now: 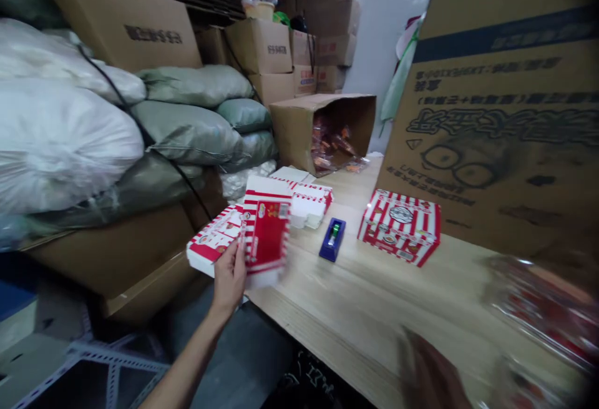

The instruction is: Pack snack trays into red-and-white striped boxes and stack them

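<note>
My left hand (pixel 230 276) is closed on the left edge of a flat, folded red-and-white striped carton (pixel 266 234), held up over the table's left end. Below and behind it lies a stack of similar flat cartons (pixel 208 243); more of these, some showing white flaps (pixel 309 209), lie just behind. Low at the right, my right hand (pixel 433 371) is smeared by motion above the table, its fingers unclear. A blue tape dispenser (pixel 332 239) with a green core sits between the flat cartons and an assembled striped box (pixel 401 225).
An open cardboard box (pixel 294 137) on its side holds small wrapped packets (pixel 330 143). A large printed carton (pixel 505 103) stands at the right. Clear plastic packs (pixel 547 309) lie at the table's right side. Stuffed sacks (pixel 187 128) and boxes are piled at the left.
</note>
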A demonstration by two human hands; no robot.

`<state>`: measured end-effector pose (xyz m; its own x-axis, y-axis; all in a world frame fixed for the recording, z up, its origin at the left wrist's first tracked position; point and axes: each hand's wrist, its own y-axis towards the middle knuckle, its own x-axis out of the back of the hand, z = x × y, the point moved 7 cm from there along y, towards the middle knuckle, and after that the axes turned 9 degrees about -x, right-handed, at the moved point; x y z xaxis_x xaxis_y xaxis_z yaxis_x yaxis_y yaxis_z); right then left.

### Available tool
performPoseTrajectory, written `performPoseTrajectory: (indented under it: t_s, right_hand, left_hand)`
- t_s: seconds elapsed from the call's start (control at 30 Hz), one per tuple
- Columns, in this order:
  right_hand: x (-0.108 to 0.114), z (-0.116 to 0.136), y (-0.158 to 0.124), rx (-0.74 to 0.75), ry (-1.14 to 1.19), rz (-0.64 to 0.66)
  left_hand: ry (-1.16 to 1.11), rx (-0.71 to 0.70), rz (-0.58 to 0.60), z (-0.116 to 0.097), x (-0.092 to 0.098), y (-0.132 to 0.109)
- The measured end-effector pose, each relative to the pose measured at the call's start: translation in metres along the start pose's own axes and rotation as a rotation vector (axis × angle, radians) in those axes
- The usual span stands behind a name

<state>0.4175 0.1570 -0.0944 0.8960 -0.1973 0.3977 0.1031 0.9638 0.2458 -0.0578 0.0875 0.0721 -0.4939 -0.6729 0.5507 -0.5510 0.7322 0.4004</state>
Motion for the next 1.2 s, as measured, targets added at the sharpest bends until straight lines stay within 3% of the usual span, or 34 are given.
performPoseTrajectory:
  t_s: [0.1,0.17,0.2,0.27,0.37,0.43,0.5,0.6,0.7,0.8,0.9,0.97,1.03,1.07,1.13,1.2]
  right_hand:
    - [-0.041,0.061,-0.004,-0.471,0.531,0.332]
    - [-0.060,0.094,0.001,-0.625,0.865,0.484]
    - [-0.060,0.099,0.007,-0.673,0.928,0.481]
    - [-0.053,0.094,0.015,-0.718,0.973,0.476]
    - [-0.030,0.071,0.017,-0.709,0.945,0.484]
    - [-0.016,0.060,0.016,-0.672,0.912,0.495]
    - [-0.005,0.056,0.015,-0.623,0.860,0.509]
    - [0.004,0.057,0.009,-0.549,0.788,0.539]
    - [0.009,0.054,0.001,-0.500,0.752,0.488]
    - [0.009,0.049,-0.012,-0.545,0.772,0.367]
    - [0.000,0.052,-0.027,-0.680,0.875,0.310]
    - [-0.004,0.059,-0.035,-0.765,0.944,0.294]
    - [-0.006,0.065,-0.040,-0.830,0.985,0.263]
    - [-0.006,0.067,-0.042,-0.850,0.995,0.248]
    - [-0.008,0.069,-0.045,-0.869,0.989,0.230]
    - [-0.013,0.070,-0.048,-0.878,0.956,0.228]
  left_hand:
    - [-0.592,0.170,0.338,-0.042,-0.090,-0.068]
    - [-0.863,0.302,0.551,-0.066,-0.143,-0.111]
    - [-0.877,0.304,0.607,-0.075,-0.162,-0.124]
    - [-0.724,0.151,0.571,-0.089,-0.180,-0.124]
    - [-0.358,-0.296,0.341,-0.127,-0.172,-0.090]
    - [-0.206,-0.568,0.293,-0.161,-0.167,-0.073]
    - [-0.137,-0.761,0.384,-0.190,-0.174,-0.068]
    - [-0.085,-0.867,0.594,-0.210,-0.193,-0.079]
    - [-0.070,-0.842,0.713,-0.211,-0.206,-0.092]
    - [-0.087,-0.847,0.749,-0.213,-0.204,-0.100]
    - [-0.140,-0.920,0.682,-0.212,-0.189,-0.104]
    - [-0.167,-0.909,0.532,-0.200,-0.174,-0.106]
    - [-0.217,-0.744,0.399,-0.174,-0.163,-0.109]
    - [-0.271,-0.612,0.399,-0.156,-0.162,-0.114]
    - [-0.429,-0.334,0.551,-0.125,-0.172,-0.135]
    - [-0.610,-0.114,0.737,-0.110,-0.184,-0.161]
